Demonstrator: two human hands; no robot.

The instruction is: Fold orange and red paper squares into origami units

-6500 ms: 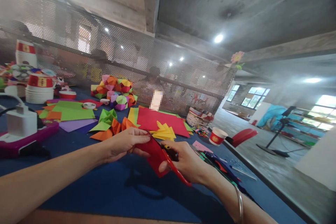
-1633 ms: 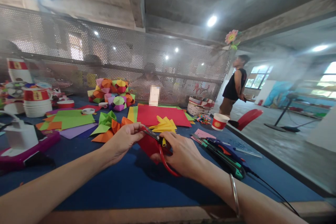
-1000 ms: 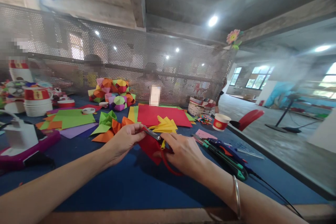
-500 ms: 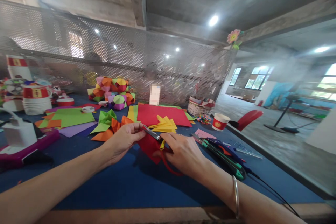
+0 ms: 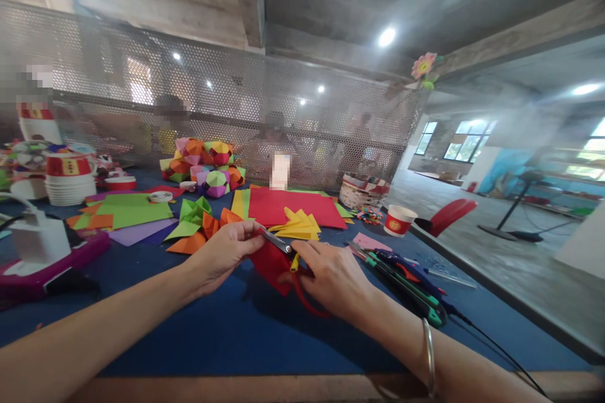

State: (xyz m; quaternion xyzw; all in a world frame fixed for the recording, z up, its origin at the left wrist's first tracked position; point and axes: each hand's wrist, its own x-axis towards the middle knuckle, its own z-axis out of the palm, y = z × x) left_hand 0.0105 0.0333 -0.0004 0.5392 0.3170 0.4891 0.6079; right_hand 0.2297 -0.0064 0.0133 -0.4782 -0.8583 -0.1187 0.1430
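My left hand (image 5: 222,255) pinches the top edge of a red paper piece (image 5: 270,266) held just above the blue table (image 5: 198,334). Red-handled scissors (image 5: 283,252) sit in my right hand (image 5: 331,277), fingers through the loops, the blades closed into the paper's upper edge near my left fingertips. A metal bangle (image 5: 429,359) circles my right wrist.
Yellow folded pieces (image 5: 295,225) lie on a red sheet (image 5: 293,208) just beyond my hands. Green and orange folded papers (image 5: 198,220) sit left of them, a green utility knife (image 5: 401,286) and a paper cup (image 5: 396,220) to the right. Stacked bowls (image 5: 70,179) and a perforated screen (image 5: 227,113) stand behind.
The scissor blades have edged a little along the red paper between the last frames. Both hands stay in nearly the same place. A person who stood at the right 1.6 s ago is gone.
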